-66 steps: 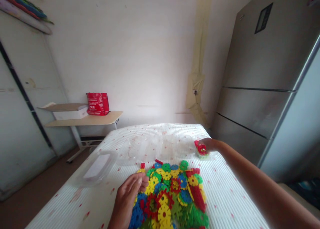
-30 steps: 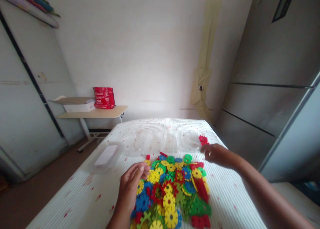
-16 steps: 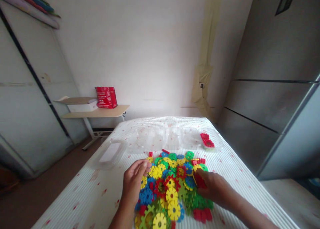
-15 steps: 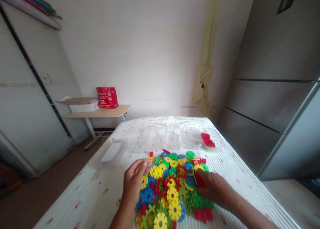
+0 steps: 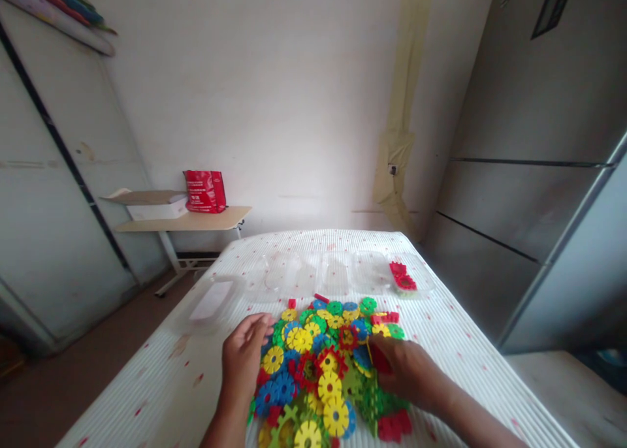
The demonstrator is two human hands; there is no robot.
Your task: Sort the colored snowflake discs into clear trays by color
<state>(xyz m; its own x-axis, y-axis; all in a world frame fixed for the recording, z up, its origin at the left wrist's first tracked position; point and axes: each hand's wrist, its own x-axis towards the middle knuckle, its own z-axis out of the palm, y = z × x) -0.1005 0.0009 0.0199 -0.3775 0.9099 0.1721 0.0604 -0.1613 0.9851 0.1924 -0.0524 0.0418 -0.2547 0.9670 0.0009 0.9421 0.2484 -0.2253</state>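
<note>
A pile of plastic interlocking discs in yellow, blue, green and red lies on the white ribbed tablecloth. My left hand is at the pile's left edge, its fingers loosely curved and nothing visible in them. On the right side of the pile, my right hand grips a red plastic piece, its shape partly covered by the fingers. Small red blocks lie just below that hand, and green pieces are beside it.
Behind the pile stands a clear compartment tray, with red gear-shaped pieces in its right end. A clear lid or box lies at the left. Beyond are a side table with a red bag, and a grey fridge.
My left hand has drawn slightly left, away from the discs. My right hand stays at the pile's right side with the red piece. The whole view has shifted a little.
</note>
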